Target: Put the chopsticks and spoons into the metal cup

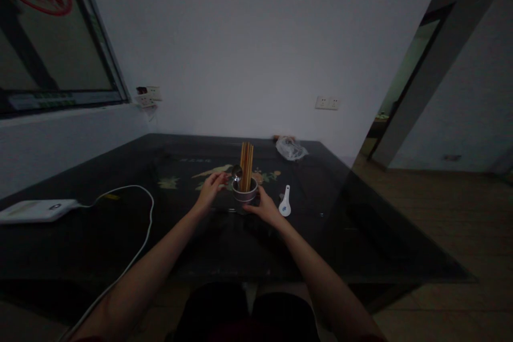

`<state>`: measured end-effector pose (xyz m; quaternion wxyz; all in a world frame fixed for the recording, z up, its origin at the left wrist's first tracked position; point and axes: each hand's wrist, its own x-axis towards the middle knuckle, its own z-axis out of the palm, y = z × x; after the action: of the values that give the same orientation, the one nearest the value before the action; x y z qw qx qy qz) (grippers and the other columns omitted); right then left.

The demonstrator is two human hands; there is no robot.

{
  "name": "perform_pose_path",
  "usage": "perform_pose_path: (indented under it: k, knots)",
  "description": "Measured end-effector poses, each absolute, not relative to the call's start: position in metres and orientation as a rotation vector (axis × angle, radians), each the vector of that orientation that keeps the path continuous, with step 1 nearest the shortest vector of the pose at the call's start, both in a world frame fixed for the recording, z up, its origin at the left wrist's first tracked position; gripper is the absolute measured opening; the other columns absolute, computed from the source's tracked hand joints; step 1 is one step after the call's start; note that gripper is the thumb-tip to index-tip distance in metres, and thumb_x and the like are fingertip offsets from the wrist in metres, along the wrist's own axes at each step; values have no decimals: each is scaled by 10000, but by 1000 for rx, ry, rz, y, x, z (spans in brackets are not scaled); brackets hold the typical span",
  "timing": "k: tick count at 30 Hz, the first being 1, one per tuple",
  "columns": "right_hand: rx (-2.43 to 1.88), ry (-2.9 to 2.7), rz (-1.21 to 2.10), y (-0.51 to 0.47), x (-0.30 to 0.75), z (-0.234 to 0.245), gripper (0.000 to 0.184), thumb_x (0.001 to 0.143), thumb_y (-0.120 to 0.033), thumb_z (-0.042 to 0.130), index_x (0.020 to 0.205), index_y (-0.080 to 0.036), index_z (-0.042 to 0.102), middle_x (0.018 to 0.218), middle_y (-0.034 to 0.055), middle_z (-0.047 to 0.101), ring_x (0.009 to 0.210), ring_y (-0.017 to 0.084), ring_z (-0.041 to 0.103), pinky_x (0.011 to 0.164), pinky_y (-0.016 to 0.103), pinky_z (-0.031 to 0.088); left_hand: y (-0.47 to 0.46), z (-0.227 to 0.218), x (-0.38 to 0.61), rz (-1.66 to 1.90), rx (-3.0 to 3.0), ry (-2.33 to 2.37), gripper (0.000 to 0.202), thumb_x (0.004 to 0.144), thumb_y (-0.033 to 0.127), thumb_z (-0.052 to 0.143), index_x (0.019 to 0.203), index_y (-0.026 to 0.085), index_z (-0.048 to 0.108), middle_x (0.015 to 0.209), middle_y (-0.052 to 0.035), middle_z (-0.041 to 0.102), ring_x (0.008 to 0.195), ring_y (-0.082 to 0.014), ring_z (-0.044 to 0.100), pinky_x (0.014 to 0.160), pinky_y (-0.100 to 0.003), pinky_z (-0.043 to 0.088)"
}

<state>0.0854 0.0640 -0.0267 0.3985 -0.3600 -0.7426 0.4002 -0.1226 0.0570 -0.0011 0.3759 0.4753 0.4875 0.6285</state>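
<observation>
A small round cup (243,197) stands near the middle of the dark table, with a bundle of wooden chopsticks (247,165) upright in it. Beside the chopsticks a metal spoon (236,172) leans in the cup, its shiny bowl upward. My right hand (262,206) grips the cup from the right, thumb across its near side. At the cup's left, my left hand (215,186) reaches its fingers toward the spoon's bowl; whether they touch it is unclear. A white ceramic soup spoon (285,204) lies just right of my right hand.
The dark table (256,256) has a bird and flower picture on its top. A crumpled clear plastic bag (290,148) lies near the wall. On the left rests a white power bank (38,210), its white cable (151,214) looping toward my left arm.
</observation>
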Motion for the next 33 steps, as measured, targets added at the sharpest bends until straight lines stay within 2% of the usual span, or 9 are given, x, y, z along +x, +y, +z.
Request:
perform_pose_path:
  k: [6,10,15,18,23,33]
  knots:
    - [-920,-1875,1032,64,86,-27,812,585,-279,782,1295,-174,402,1218,123,568,1116,252,553,951,404,426,55,-7,-126,1500,1198,1222,378,650,436,678,896,152,629,874,-63,643,784,-167,605,636,-250,461]
    - [-930,-1887,1026,65,87,-29,837,580,-252,784,1313,-193,384,1201,113,573,1073,249,573,928,413,442,57,-8,-131,1296,1327,1227,336,664,387,672,912,165,627,965,-78,649,890,-207,614,691,-283,473]
    - [-921,-1881,1051,66,91,-29,821,589,-238,779,1307,-192,384,1214,119,557,1088,251,558,926,421,446,55,-9,-138,1050,1496,1255,388,677,371,657,1021,199,606,1090,-89,632,990,-247,597,712,-320,483]
    - [-912,-1862,1090,67,94,-29,844,581,-214,782,1316,-204,368,1239,118,536,1088,246,558,920,418,455,55,-10,-140,983,1585,1210,443,684,352,652,1093,201,572,1078,-91,628,968,-243,604,723,-331,490]
    - [-881,-1866,1147,69,97,-29,875,571,-196,781,1331,-196,348,1282,132,499,1124,248,535,919,410,460,57,-16,-141,893,1682,1095,431,672,318,676,1065,184,564,1009,-84,644,934,-232,616,808,-365,482]
    - [-890,-1851,1175,70,101,-25,888,556,-153,779,1331,-204,348,1232,127,529,1088,244,555,894,413,474,50,-10,-135,813,1705,1109,519,648,295,715,1113,169,521,1081,-112,625,991,-236,605,881,-401,453]
